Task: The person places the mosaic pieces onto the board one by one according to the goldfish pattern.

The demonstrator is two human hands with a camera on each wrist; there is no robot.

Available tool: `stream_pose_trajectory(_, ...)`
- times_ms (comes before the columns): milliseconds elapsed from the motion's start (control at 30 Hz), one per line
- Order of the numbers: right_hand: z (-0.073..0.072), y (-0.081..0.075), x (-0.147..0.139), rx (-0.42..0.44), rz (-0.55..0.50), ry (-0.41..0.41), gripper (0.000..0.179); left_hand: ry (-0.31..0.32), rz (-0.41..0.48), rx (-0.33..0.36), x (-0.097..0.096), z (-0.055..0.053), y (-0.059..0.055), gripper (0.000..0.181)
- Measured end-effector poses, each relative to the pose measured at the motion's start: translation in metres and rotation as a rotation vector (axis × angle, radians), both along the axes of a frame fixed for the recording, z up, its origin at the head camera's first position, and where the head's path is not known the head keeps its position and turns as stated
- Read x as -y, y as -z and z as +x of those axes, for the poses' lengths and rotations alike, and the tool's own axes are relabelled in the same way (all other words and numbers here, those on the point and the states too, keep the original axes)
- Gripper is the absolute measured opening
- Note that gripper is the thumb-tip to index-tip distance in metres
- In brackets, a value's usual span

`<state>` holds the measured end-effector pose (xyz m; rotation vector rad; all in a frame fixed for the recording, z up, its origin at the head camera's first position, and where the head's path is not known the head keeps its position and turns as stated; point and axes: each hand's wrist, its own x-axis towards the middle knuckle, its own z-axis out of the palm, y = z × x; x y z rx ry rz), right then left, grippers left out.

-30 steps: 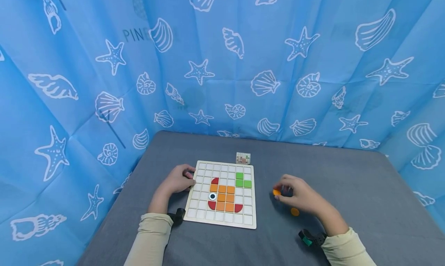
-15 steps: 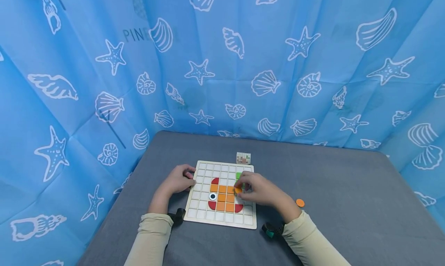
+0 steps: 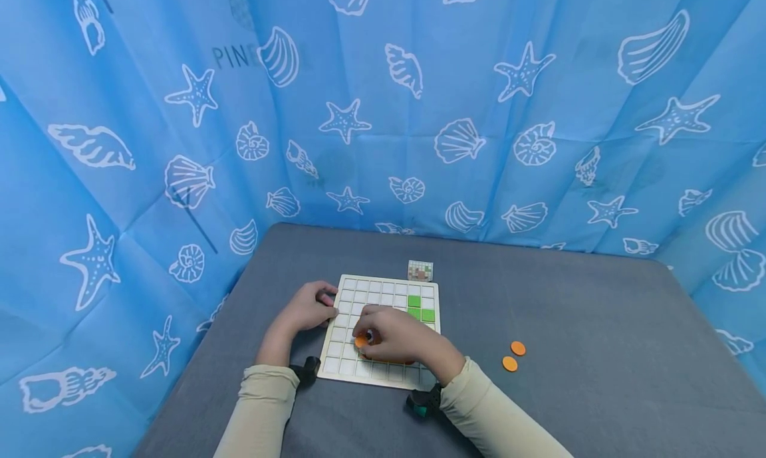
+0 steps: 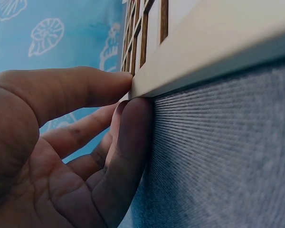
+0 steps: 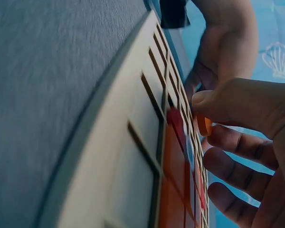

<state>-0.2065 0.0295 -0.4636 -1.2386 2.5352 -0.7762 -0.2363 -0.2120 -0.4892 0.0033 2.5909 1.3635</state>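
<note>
A square white grid board (image 3: pixel 383 287) lies on the grey table, with green square tiles (image 3: pixel 414 301) in its upper right cells. My left hand (image 3: pixel 307 307) is at its left edge; in the left wrist view its thumb and a finger pinch the rim. Over the left-middle cells, my right hand (image 3: pixel 397 335) pinches an orange disc (image 3: pixel 361 342) between thumb and fingers, just above the board. Beneath it, the right wrist view shows orange tiles (image 5: pixel 173 166) and a red tile (image 5: pixel 175 121). Most of this group is hidden from the head view.
Two loose orange discs (image 3: pixel 517 348) lie on the table right of the board. A small picture card (image 3: pixel 420 270) rests behind the board's far edge. A blue curtain (image 3: pixel 383 112) with white shells and starfish hangs along the table's back and left side.
Holding an orange disc, my right hand has moved left from the table at the right, across the board's right side, to its left-middle cells. My left hand has stayed at the board's edge.
</note>
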Motion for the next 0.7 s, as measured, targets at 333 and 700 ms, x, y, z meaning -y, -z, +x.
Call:
stream_pose_trajectory(333,0.003,0.002,0.018,0.000,0.028,-0.028,0.018,0.005,-0.014,0.006,0.000,-0.001,-0.001,0.042)
stream_pose_trajectory(700,0.003,0.005,0.021,0.020,0.030,-0.067,0.017,0.011,-0.016,0.011,-0.001,0.000,-0.003,0.042)
